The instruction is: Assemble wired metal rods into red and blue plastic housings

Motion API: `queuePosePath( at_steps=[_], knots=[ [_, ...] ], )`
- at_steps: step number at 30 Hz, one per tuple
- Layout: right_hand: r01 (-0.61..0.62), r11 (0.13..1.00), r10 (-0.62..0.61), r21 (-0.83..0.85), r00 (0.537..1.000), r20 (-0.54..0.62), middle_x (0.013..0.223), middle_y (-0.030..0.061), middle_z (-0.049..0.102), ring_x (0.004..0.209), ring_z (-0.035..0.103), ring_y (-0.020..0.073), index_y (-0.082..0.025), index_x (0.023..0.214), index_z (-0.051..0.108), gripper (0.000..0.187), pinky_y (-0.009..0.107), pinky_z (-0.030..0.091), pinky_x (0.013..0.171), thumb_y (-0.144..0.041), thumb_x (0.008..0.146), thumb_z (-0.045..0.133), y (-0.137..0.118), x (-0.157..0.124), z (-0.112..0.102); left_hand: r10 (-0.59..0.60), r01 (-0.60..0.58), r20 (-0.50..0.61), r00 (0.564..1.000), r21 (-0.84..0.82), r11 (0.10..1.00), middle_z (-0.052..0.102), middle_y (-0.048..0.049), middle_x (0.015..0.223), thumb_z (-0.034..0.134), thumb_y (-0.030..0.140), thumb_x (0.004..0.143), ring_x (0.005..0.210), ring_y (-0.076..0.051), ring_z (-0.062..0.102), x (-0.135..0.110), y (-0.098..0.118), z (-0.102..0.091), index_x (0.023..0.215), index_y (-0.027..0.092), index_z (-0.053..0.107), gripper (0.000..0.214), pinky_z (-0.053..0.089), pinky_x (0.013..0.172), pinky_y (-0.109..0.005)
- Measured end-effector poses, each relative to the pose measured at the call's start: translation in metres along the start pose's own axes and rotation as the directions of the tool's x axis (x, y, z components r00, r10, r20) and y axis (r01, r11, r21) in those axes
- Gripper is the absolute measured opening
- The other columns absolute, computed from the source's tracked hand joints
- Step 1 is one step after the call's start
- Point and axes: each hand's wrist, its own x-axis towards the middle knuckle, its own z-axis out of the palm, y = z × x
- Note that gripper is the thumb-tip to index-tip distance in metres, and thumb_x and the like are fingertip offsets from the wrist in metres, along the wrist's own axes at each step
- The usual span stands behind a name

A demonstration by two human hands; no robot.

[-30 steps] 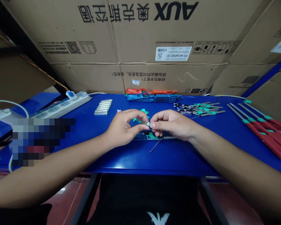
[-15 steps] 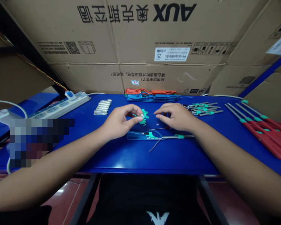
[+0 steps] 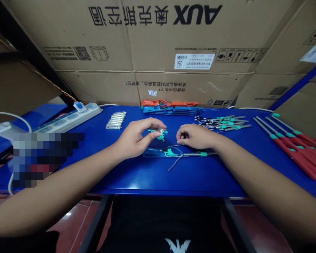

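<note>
- Teal plastic part (image 3: 160,135): one, small, on the blue bench (image 3: 158,179), between the hands, upper middle of the bench.
- Left hand (image 3: 133,140): thumb and index narrow, tips at the teal part; grip cannot be confirmed.
- Right hand (image 3: 196,136): fingers loosely curled, holding nothing visible, just above a blue fixture (image 3: 154,152).
- One blue fixture lies just in front of the hands, with a thin wire (image 3: 175,164) trailing toward the bench's front edge.
- Counts: about six steel tubes (image 3: 116,121) upper left; about five teal-collared probes (image 3: 223,123) upper right; four red-handled tools (image 3: 297,156) at the right edge.
- Hand gap narrow; front edge well below the fixture.
</note>
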Motion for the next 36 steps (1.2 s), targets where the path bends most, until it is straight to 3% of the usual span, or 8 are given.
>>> queuePosePath(
  at_steps=[3,6,9,12,20,24,31,36],
  knots=[
    [0.018,1.0,-0.018,-0.018,1.0,-0.011,0.088,0.0035,0.068,0.07,0.058,0.0142,-0.019,0.084,0.067,0.002,0.026,0.041,0.063,-0.02,0.085,0.066,-0.003,0.001,0.0,0.045,-0.045,0.006,0.999,0.057,0.997,0.075,-0.007,0.103,0.058,0.026,0.097,0.095,-0.015,0.071,0.0,0.001,0.0,0.11,0.016,0.065,0.018,0.055,0.086,-0.026],
    [0.059,0.998,-0.055,0.018,0.984,-0.172,0.087,0.0042,0.069,0.075,0.059,0.0162,-0.019,0.09,0.064,0.005,0.028,0.042,0.067,-0.02,0.09,0.059,-0.014,-0.002,-0.006,0.065,-0.067,0.019,0.998,0.126,0.99,0.075,-0.0074,0.105,0.057,0.027,0.097,0.098,-0.017,0.071,0.0,0.001,-0.001,0.11,0.016,0.065,0.018,0.055,0.089,-0.029],
    [0.155,0.982,-0.1,0.109,0.914,-0.393,0.084,0.0035,0.071,0.075,0.062,0.0164,-0.019,0.09,0.065,0.006,0.029,0.046,0.07,-0.023,0.09,0.061,-0.03,-0.009,-0.011,0.077,-0.08,0.031,0.997,0.133,0.988,0.073,-0.0089,0.114,0.058,0.027,0.097,0.106,-0.019,0.07,0.0,0.001,0.0,0.109,0.017,0.065,0.017,0.053,0.096,-0.032],
    [0.25,0.95,-0.13,0.188,0.861,-0.492,0.086,0.0029,0.073,0.076,0.065,0.0157,-0.019,0.088,0.069,0.006,0.028,0.05,0.072,-0.022,0.087,0.064,-0.041,-0.014,-0.01,0.076,-0.081,0.062,0.995,0.087,0.993,0.07,-0.01,0.125,0.057,0.027,0.097,0.114,-0.02,0.068,0.0,0.002,0.002,0.109,0.018,0.064,0.016,0.051,0.101,-0.035],
    [0.267,0.907,-0.039,0.327,0.824,-0.565,0.085,0.002,0.076,0.076,0.071,0.0161,-0.018,0.087,0.073,0.009,0.028,0.056,0.072,-0.016,0.082,0.066,-0.045,-0.012,0.001,0.023,-0.023,0.064,0.998,0.007,1.0,0.069,-0.0109,0.128,0.057,0.029,0.098,0.116,-0.023,0.067,-0.001,0.002,0.004,0.11,0.018,0.063,0.017,0.052,0.101,-0.039],
    [0.273,0.932,-0.074,0.238,0.786,-0.614,0.088,0.0024,0.076,0.077,0.071,0.0169,-0.02,0.087,0.074,0.009,0.029,0.056,0.072,-0.016,0.085,0.066,-0.046,-0.014,0.0,-0.013,0.014,0.067,0.998,-0.025,1.0,0.069,-0.011,0.127,0.057,0.03,0.098,0.116,-0.023,0.067,-0.002,0.0,0.003,0.112,0.019,0.062,0.019,0.052,0.1,-0.037],
    [0.357,0.933,-0.294,-0.035,0.702,-0.649,0.088,0.0035,0.075,0.08,0.069,0.0172,-0.019,0.089,0.073,0.012,0.031,0.054,0.076,-0.013,0.088,0.063,-0.045,-0.017,-0.002,-0.028,0.037,0.086,0.996,-0.108,0.994,0.071,-0.0094,0.122,0.057,0.03,0.098,0.111,-0.02,0.068,-0.002,-0.001,0.007,0.111,0.019,0.062,0.018,0.053,0.096,-0.032],
    [0.305,0.952,-0.217,0.013,0.706,-0.674,0.088,0.0034,0.076,0.078,0.071,0.0171,-0.019,0.09,0.073,0.008,0.03,0.055,0.071,-0.017,0.088,0.066,-0.044,-0.014,0.001,-0.038,0.056,0.125,0.992,-0.147,0.988,0.069,-0.0116,0.126,0.057,0.03,0.098,0.113,-0.022,0.067,-0.002,-0.001,0.008,0.111,0.018,0.062,0.019,0.051,0.098,-0.035]
  ],
)
